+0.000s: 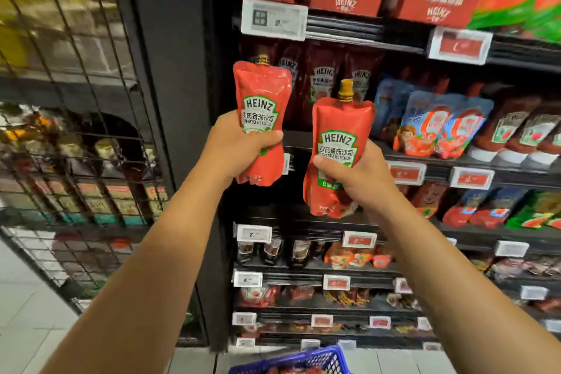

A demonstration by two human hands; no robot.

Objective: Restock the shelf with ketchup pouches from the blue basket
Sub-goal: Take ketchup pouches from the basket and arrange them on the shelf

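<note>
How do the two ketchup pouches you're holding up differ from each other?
The left pouch is held higher than the right pouch, and leans slightly left while the right one stands nearly upright. The left hand wraps the left pouch low down; the right hand grips its pouch mid-body. Both are red Heinz spout pouches, labels facing the camera.

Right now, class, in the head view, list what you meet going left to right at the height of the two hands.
Black wire mesh rack → left hand → red Heinz ketchup pouch it grips → second red Heinz ketchup pouch → right hand → blue-and-red pouches on the shelf → upside-down ketchup bottles.
</note>
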